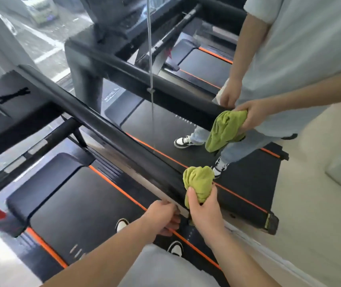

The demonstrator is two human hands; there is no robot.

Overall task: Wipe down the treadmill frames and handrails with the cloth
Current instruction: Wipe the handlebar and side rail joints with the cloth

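Two bare forearms are seen reaching in from the near edge, above a light shirt. The green cloth (199,183) is bunched in the right hand (204,212), whose fingers and thumb are wrapped around its lower part. It is held against the right side of the black handrail (107,129), close to the rail's near end. That near end (a pale grey cap is fitted there) is gripped by the left hand (162,218), just beside the right hand. Below the rail, a black treadmill belt (78,204) edged with orange stripes is seen, and a black-and-white shoe (177,248) is planted on it. To the right a mirror (310,204) is set, in which person, cloth and rail are repeated.
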